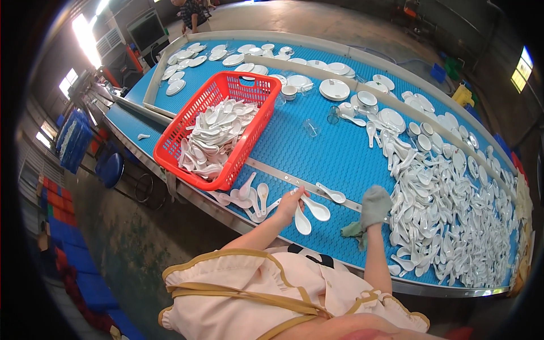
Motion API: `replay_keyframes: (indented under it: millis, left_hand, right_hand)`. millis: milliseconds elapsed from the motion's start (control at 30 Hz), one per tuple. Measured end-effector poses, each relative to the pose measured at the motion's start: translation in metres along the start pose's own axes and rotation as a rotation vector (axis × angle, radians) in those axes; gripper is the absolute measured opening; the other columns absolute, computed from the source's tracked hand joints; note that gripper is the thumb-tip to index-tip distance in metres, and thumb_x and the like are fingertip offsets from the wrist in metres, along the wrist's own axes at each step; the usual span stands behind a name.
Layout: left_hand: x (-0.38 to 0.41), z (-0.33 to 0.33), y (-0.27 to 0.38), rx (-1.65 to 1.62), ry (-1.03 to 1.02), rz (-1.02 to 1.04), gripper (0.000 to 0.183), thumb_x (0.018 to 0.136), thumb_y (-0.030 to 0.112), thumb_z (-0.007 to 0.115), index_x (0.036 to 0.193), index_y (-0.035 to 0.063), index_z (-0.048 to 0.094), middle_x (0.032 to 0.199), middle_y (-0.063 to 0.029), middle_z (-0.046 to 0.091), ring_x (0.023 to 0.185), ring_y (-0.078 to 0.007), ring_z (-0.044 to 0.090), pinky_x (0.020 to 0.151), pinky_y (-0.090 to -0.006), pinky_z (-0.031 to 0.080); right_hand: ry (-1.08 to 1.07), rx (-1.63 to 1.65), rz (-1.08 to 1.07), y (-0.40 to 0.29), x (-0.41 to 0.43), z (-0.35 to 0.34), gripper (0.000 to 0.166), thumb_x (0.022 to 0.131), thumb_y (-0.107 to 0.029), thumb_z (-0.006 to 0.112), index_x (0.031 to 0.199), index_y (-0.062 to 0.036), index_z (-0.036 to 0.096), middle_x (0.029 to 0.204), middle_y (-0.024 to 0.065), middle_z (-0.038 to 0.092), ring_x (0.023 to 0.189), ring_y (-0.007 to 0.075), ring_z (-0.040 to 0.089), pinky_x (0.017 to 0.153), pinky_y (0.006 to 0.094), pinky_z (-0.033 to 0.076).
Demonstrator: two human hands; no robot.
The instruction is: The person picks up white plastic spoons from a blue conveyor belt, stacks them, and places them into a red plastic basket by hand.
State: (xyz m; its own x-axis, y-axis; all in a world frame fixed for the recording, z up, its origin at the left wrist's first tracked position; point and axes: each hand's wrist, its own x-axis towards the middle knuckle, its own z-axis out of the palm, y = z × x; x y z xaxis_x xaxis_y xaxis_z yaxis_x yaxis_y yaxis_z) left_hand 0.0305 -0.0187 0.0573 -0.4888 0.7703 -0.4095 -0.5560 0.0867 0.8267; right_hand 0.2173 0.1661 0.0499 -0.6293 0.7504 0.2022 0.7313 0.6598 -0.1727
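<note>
Two white ceramic soup spoons [312, 214] are held by their handles in my bare left hand [290, 205], bowls pointing toward me. My right hand [376, 208] wears a grey cloth mitt and is at the left edge of a large heap of white spoons [442, 212]; whether it grips one cannot be seen. Beside the mitt lies a crumpled green cloth [352, 230]. A single spoon [331, 193] rests across the metal strip between my hands. Several loose spoons [255, 199] lie left of my left hand, below a red plastic basket [231, 172] filled with more spoons [219, 127].
The blue conveyor belt [289, 144] has a raised rail [374, 95] along its far part. White plates [334, 89], bowls [366, 98] and clear glasses [311, 127] stand beyond the basket. A person [193, 17] is at the far end. A blue stool [111, 170] stands at left.
</note>
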Motion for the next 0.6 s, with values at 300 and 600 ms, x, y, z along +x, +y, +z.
replay_keyframes:
  millis: [300, 600]
  left_hand:
    - [-0.016, 0.014, -0.024, 0.089, -0.082, -0.156, 0.035, 0.089, 0.036, 0.045, 0.077, 0.0058, 0.058, 0.053, 0.0025, 0.041, 0.047, -0.0083, 0.041, 0.045, -0.0226, 0.034]
    - [-0.02, 0.024, -0.023, 0.127, -0.103, -0.181, 0.034, 0.089, 0.036, 0.046, 0.077, 0.0072, 0.058, 0.054, 0.0027, 0.041, 0.049, -0.0083, 0.041, 0.046, -0.0223, 0.035]
  right_hand:
    - [-0.112, 0.026, -0.013, 0.0, -0.036, 0.11, 0.046, 0.083, -0.035, 0.045, 0.127, -0.0196, 0.04, 0.137, -0.0026, 0.033, 0.127, 0.0189, 0.027, 0.103, 0.0366, 0.019]
    - [-0.099, 0.16, 0.01, -0.008, -0.036, 0.096, 0.045, 0.081, -0.036, 0.047, 0.123, -0.0212, 0.045, 0.135, -0.0029, 0.036, 0.126, 0.0184, 0.028, 0.102, 0.0363, 0.02]
